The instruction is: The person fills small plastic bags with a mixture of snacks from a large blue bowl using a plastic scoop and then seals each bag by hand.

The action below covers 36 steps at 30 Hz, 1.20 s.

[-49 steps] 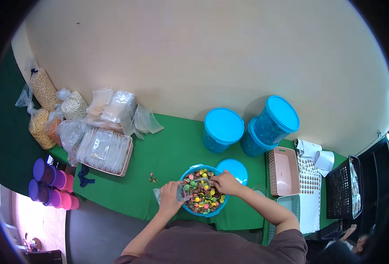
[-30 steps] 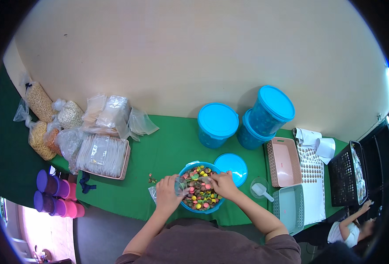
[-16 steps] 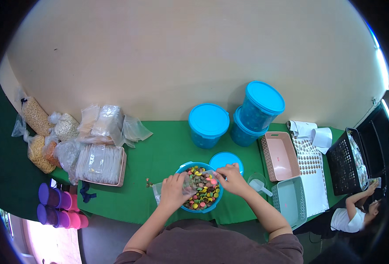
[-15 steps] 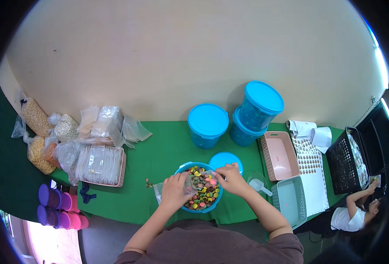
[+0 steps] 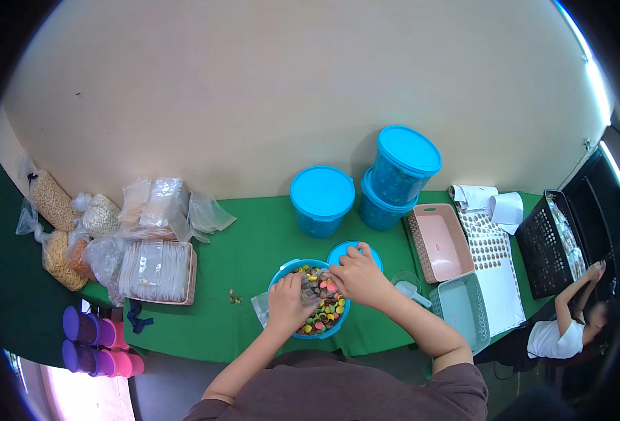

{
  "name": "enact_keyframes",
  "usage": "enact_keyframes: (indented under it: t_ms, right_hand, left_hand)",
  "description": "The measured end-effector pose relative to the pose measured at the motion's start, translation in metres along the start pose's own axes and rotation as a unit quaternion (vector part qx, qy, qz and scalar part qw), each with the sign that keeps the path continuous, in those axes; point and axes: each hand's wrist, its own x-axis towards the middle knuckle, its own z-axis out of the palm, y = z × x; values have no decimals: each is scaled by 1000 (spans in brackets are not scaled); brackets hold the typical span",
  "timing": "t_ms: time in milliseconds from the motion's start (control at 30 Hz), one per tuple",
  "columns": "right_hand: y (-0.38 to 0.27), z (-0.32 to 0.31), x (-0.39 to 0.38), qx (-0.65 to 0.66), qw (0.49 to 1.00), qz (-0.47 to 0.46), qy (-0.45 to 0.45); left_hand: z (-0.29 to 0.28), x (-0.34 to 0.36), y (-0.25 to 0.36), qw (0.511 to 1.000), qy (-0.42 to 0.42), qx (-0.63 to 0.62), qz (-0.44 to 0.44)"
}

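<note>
My left hand (image 5: 287,305) is closed on a clear plastic bag (image 5: 259,306) at the left side of a blue tub (image 5: 313,335). The tub holds many small round pieces (image 5: 327,312) in brown, yellow, pink and green. My right hand (image 5: 358,277), fingers bent and pinched, grips the bag's other end over the tub's right side; some pieces show through the plastic. Behind that hand lies a round blue lid (image 5: 373,259).
Lidded blue buckets (image 5: 322,193) stand behind. Left: bagged snacks (image 5: 50,196), packaging bags (image 5: 152,274), purple-pink containers (image 5: 78,326). Right: a scoop (image 5: 412,291), pink basket (image 5: 436,238), teal basket (image 5: 464,312), sticker sheets (image 5: 489,259), black crate (image 5: 541,249). A co-worker (image 5: 555,340) is at the far right.
My right hand has risen up and slightly rightward with the bag's end, over the lid's edge. The co-worker's raised hands have moved upward. The whole view has shifted a little.
</note>
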Motion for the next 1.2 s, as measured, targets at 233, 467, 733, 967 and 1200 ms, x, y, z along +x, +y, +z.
enact_keyframes:
  t_ms: [233, 467, 733, 967, 1200]
  right_hand:
    - [2, -14, 12, -23, 999, -38, 5]
    - [-4, -25, 15, 3, 1000, -21, -23]
    - [-25, -29, 18, -113, 991, -64, -17]
    - [-31, -45, 27, -131, 991, -40, -5]
    - [-7, -10, 19, -146, 988, 29, 26]
  left_hand:
    - [0, 0, 7, 999, 21, -34, -32]
    - [-1, 1, 11, 998, 30, -51, -19]
    - [3, 0, 12, 998, 28, -45, -33]
    - [-8, 2, 9, 991, 57, -93, -78]
    - [-21, -6, -26, 967, 113, -162, -161]
